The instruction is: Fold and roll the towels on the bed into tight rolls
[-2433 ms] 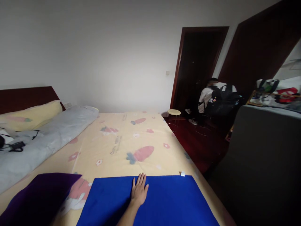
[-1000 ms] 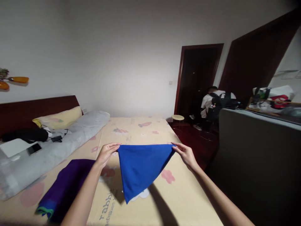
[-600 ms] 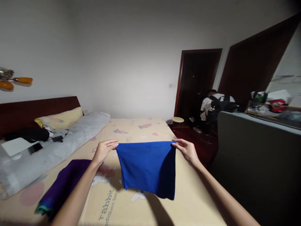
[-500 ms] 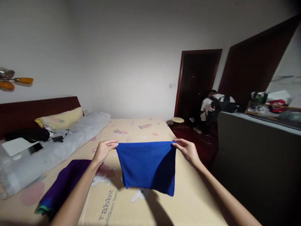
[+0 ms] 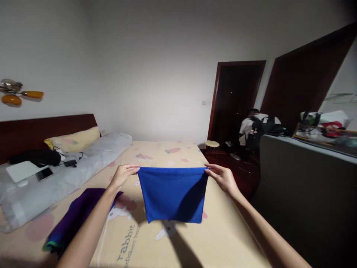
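Now the smooth blue rectangular cloth (image 5: 173, 193) hangs nearly square between both hands, its lower hem close to level. Half a second ago that hem slanted down towards its right corner, and a second ago the cloth hung as a lopsided triangle, coming to a point at lower left. Earlier than that, a blue cloth lay flat on the bed with one hand spread on it. As I judge it, the change means that the fabric has dropped out evenly, with both lower corners hanging free and the sides now easy to compare.

The left hand (image 5: 125, 175) pinches the upper left corner between thumb and fingers; the right hand (image 5: 222, 176) pinches the upper right corner in the same way, and the top edge is drawn nearly straight between them. The cloth is held above the yellow bed with printed rabbits and carrots (image 5: 225, 234), well short of its far edge at the wall, and a dark shadow falls on the sheet below it.

Little else has shifted. The dark purple cloth with a green hem (image 5: 83, 204) lies on the bed towards its near left corner, partly hidden by the left forearm. Beyond it, the long pale grey plastic-wrapped roll (image 5: 92, 158) runs along the headboard side.
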Available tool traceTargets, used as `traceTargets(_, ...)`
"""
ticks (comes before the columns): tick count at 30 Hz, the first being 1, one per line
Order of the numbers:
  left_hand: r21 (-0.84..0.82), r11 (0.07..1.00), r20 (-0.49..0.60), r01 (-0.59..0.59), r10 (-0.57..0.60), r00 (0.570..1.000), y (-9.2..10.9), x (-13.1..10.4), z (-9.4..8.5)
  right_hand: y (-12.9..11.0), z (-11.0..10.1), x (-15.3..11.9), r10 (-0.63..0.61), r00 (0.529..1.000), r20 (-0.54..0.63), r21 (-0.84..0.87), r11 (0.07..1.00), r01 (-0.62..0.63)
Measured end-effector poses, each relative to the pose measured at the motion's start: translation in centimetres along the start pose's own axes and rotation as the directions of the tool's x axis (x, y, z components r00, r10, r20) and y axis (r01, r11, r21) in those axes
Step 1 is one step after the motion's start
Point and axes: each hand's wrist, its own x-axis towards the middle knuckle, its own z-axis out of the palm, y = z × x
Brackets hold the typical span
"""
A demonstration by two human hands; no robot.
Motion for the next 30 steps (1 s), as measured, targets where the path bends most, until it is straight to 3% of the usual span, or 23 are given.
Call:
traceTargets(4,0.052,0.998,0.006,-0.022,0.022,1.000,-0.5,0.6,-0.4,0.3,0.0,0.0,-0.040,0.999,0.004,-0.076,0.996,0.040)
traceTargets(7,0.113,0.992,0.019,-0.057,0.055,0.998,-0.6,0.9,-0.4,0.4,0.1,-0.3,-0.098,0.995,0.002,-0.249,0.964,0.096)
traceTargets(10,0.240,0.959,0.053,-0.147,0.138,0.989,-0.5,0.9,-0.2,0.7,0.3,-0.1,-0.131,0.991,-0.010,-0.438,0.892,0.114)
traceTargets(12,0.336,0.910,0.096,-0.243,0.223,0.970,-0.6,1.0,-0.1,1.1,0.3,0.5,-0.128,0.992,0.002,-0.470,0.876,0.113)
traceTargets(15,0.360,0.881,0.160,-0.306,0.265,0.951,-1.2,1.7,0.0,1.9,0.4,1.9,-0.054,0.998,0.032,-0.339,0.939,0.061)
traceTargets(19,0.298,0.932,0.143,-0.207,0.171,0.975,-3.0,3.7,0.7,3.8,1.3,3.7,0.107,0.990,0.093,-0.159,0.983,-0.092)
traceTargets(23,0.228,0.965,0.113,-0.129,0.105,0.988,-5.6,6.2,2.8,6.6,3.8,4.9,0.211,0.973,0.089,-0.016,0.977,-0.211)
traceTargets(26,0.149,0.985,0.057,-0.087,0.080,0.995,-7.5,7.8,4.7,8.3,5.9,5.8,0.216,0.976,0.014,0.077,0.973,-0.217)
traceTargets(30,0.066,0.991,-0.039,-0.114,0.116,0.992,-9.0,9.3,5.7,9.4,7.0,6.9,0.129,0.987,-0.100,0.149,0.982,-0.114)
